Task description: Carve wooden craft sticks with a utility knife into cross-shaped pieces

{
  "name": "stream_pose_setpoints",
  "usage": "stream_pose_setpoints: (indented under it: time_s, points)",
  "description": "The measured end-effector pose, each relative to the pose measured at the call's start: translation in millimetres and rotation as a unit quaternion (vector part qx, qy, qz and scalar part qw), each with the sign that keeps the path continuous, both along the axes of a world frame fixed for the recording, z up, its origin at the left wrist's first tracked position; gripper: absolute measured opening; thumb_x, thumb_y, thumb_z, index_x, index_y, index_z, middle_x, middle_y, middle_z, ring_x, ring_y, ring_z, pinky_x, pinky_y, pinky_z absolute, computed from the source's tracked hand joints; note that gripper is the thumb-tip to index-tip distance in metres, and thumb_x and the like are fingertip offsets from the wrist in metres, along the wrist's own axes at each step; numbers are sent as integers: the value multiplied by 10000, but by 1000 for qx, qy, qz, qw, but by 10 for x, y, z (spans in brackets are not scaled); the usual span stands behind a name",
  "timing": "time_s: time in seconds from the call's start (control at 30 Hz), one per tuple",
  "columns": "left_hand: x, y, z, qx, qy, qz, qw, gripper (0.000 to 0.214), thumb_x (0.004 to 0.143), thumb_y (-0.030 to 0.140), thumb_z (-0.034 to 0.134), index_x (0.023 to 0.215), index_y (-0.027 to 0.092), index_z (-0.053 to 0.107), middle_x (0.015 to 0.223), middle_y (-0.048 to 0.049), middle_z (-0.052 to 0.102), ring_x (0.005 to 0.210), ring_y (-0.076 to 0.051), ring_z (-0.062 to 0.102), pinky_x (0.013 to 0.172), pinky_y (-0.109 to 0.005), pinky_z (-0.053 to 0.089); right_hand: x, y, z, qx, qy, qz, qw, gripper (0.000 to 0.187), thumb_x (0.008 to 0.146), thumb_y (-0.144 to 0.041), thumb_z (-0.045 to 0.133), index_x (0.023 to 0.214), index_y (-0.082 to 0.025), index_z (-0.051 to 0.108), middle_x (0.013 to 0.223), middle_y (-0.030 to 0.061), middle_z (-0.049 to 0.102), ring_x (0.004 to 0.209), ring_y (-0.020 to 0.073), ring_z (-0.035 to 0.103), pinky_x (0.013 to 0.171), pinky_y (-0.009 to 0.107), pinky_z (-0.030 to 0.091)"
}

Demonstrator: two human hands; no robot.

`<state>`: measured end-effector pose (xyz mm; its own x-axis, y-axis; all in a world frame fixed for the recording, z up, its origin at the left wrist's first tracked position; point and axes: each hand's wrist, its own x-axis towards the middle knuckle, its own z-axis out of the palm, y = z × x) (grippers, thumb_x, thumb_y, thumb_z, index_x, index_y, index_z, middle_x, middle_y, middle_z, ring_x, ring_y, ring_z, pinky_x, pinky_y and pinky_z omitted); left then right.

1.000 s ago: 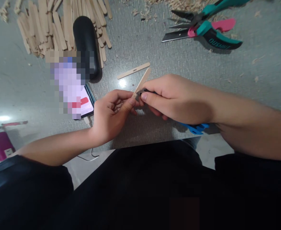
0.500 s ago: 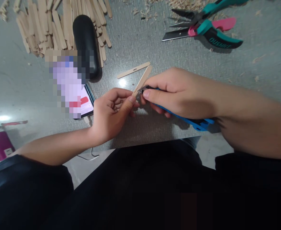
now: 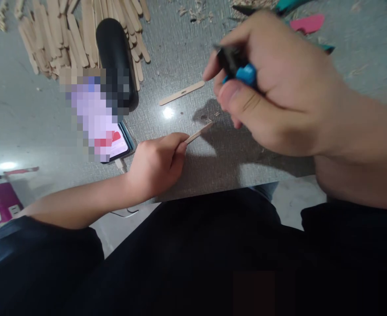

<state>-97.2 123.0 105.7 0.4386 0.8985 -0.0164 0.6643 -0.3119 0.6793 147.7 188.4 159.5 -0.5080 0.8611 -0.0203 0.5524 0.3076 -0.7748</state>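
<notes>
My left hand rests near the table's front edge, its fingers pinched on a thin wooden stick that points up and right with its tip low over the table. My right hand is raised close to the camera, closed around a blue and black utility knife. The knife's blade is hidden. A second wooden stick with a slot cut in it lies flat on the table beyond the held one.
A pile of wooden sticks lies at the back left beside a black case. A phone lies left of my left hand. Teal and pink pliers and wood shavings are at the back right.
My right hand lifted the knife away from the stick, up toward the camera. My left hand lowered the stick closer to the table.
</notes>
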Motion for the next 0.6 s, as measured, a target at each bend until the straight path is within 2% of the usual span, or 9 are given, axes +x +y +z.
stream_pose_setpoints:
  time_s: [0.07, 0.17, 0.23, 0.3, 0.37, 0.43, 0.5, 0.6]
  points:
    - [13, 34, 30, -30, -6, 13, 999, 281, 1114, 234, 556, 1165, 171, 825, 824, -31, 829, 649, -139, 709, 651, -271, 530, 30, 1, -96, 7, -29, 47, 998, 461, 1135, -400, 472, 1537, -188, 554, 1252, 99, 700, 1075, 254, 706, 972, 430, 546]
    - [24, 99, 53, -42, -7, 18, 999, 226, 1108, 240, 595, 1094, 168, 809, 779, -20, 794, 629, -131, 670, 651, -270, 492, 92, 37, -219, 61, -87, 128, 986, 474, 1132, -462, 441, 1481, -200, 627, 1312, 124, 691, 1139, 299, 699, 971, 461, 557]
    - [30, 142, 58, -49, -8, 31, 998, 197, 1090, 230, 622, 981, 170, 775, 726, -4, 758, 594, -117, 619, 630, -268, 450, 119, 48, -262, 91, -125, 176, 972, 456, 1145, -457, 390, 1380, -213, 695, 1299, 134, 688, 1055, 282, 684, 894, 445, 538]
    - [36, 176, 61, -61, -11, 49, 997, 191, 1065, 209, 641, 902, 178, 735, 683, 14, 727, 571, -104, 579, 610, -265, 417, 126, 25, -266, 115, -192, 204, 953, 453, 1150, -433, 358, 1306, -224, 728, 1218, 126, 706, 915, 247, 640, 763, 402, 459]
    - [41, 195, 66, -70, -15, 61, 996, 183, 1049, 201, 651, 880, 184, 717, 661, 26, 710, 563, -99, 565, 600, -264, 404, 121, -26, -244, 127, -290, 207, 926, 463, 1154, -408, 334, 1312, -226, 730, 1084, 112, 733, 788, 226, 591, 662, 380, 323]
    - [42, 202, 74, -75, -17, 60, 995, 174, 1045, 207, 652, 885, 188, 718, 652, 31, 702, 560, -99, 562, 598, -265, 410, 111, -80, -219, 129, -367, 197, 900, 490, 1159, -423, 323, 1349, -203, 718, 969, 110, 743, 693, 219, 557, 634, 382, 218]
    - [39, 202, 84, -79, -14, 56, 995, 168, 1041, 213, 647, 890, 192, 718, 643, 34, 692, 551, -99, 552, 593, -266, 416, 95, -111, -204, 108, -400, 181, 892, 527, 1154, -510, 360, 1358, -173, 710, 927, 123, 758, 661, 225, 562, 640, 378, 196]
    - [33, 200, 96, -85, -6, 55, 995, 152, 1033, 217, 642, 906, 197, 725, 634, 40, 679, 543, -101, 547, 581, -264, 417, 51, -109, -202, 56, -403, 156, 900, 592, 1122, -613, 409, 1322, -154, 725, 988, 164, 800, 726, 264, 641, 666, 370, 253]
